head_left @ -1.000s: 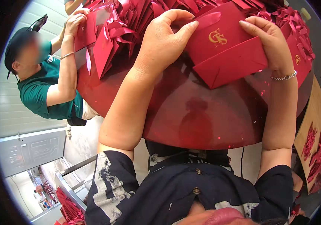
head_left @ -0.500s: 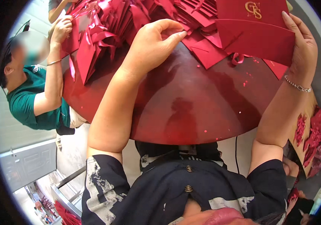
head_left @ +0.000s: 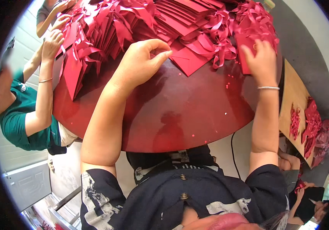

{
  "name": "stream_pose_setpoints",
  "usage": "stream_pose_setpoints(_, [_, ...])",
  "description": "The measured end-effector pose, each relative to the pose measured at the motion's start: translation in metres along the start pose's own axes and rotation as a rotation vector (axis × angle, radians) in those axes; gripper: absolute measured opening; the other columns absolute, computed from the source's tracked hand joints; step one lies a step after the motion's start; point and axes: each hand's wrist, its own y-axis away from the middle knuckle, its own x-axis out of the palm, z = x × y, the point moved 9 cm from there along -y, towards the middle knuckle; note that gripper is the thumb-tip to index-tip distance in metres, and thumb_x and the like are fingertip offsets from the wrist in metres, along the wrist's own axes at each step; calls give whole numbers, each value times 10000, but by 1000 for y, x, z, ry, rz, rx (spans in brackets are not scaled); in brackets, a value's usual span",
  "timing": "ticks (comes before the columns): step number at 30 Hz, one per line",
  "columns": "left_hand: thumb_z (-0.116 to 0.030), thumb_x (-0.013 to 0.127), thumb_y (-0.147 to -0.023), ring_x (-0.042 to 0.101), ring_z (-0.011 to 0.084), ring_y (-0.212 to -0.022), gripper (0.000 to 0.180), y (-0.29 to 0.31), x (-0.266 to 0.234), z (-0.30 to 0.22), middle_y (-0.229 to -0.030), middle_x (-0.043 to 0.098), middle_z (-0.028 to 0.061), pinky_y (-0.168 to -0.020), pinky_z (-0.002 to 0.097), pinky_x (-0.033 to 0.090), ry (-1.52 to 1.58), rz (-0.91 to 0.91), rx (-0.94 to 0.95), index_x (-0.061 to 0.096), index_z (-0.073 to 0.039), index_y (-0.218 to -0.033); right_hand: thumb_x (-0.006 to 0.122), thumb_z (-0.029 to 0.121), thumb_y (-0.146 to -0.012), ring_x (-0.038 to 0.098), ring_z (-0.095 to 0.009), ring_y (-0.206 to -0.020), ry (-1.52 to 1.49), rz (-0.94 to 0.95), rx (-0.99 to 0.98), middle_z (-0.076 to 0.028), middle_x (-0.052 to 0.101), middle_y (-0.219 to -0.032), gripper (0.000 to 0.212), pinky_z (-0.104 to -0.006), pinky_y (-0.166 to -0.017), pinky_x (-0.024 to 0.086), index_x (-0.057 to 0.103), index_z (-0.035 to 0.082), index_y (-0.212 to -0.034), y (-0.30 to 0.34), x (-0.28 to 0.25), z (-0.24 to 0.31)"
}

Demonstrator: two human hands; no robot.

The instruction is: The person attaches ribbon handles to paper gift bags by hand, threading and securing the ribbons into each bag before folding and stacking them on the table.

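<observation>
My left hand (head_left: 143, 61) is held above the table's far half, thumb and index finger pinched together. Whatever may be between those fingertips is too small to make out. Just beyond them lies a red paper bag (head_left: 192, 61), flat, with its corner toward me. At the right, my right hand (head_left: 262, 63) is slightly blurred over another red bag (head_left: 243, 57) that carries a small gold mark. Its thumb and fingers look spread apart on the bag's face. Loose red ribbons (head_left: 254, 19) are heaped behind that bag.
Stacked red bags with ribbons (head_left: 110, 30) cover the far side of the round, glossy red table (head_left: 180, 111). A person in a green shirt (head_left: 30, 119) works at the left edge. To the right stands a wooden board (head_left: 293, 92) with red pieces. Another person (head_left: 310, 203) sits lower right.
My right hand has lowered the red bag from in front of me onto the ribbon heap at the right, and its fingers have loosened. My left hand stays pinched. The view has shifted slightly.
</observation>
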Motion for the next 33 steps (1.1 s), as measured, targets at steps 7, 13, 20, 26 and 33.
stream_pose_setpoints(7, [-164,695,-875,675,218,-740,225,0,5,-10,-878,715,159,-712,327,529,-95,82,33,696,23,-999,638,504,-904,382,-394,-1373,49,91,105,-229,402,-1484,689,-537,-1071,384,479,76,-1421,27,33,1])
stream_pose_setpoints(13, [-135,688,-894,680,192,-852,235,-1,15,-11,-925,719,146,-801,314,524,-182,191,21,672,61,-1022,657,511,-888,391,-414,-1359,16,20,177,-254,403,-1475,704,-538,-1064,390,483,70,-1409,16,39,-18])
stream_pose_setpoints(20, [-158,703,-861,681,272,-795,241,-1,17,-8,-887,699,192,-742,357,529,-214,180,54,687,37,-1002,705,458,-869,387,-425,-1360,-67,-50,126,-253,401,-1475,674,-518,-1084,375,507,64,-1378,15,30,-2])
stream_pose_setpoints(26, [-162,702,-849,687,305,-786,243,1,18,-6,-864,692,209,-727,371,535,-258,190,89,691,34,-992,751,302,-848,396,-405,-1361,-186,-147,-9,-243,408,-1473,586,-492,-1104,360,543,68,-1343,11,0,28])
stream_pose_setpoints(33, [-162,698,-857,692,319,-798,258,0,21,-2,-875,690,219,-734,365,539,-307,200,125,687,43,-1013,738,194,-848,513,-362,-1271,-513,-126,-229,-194,549,-1359,420,-427,-1073,407,626,42,-1223,-9,-26,91])
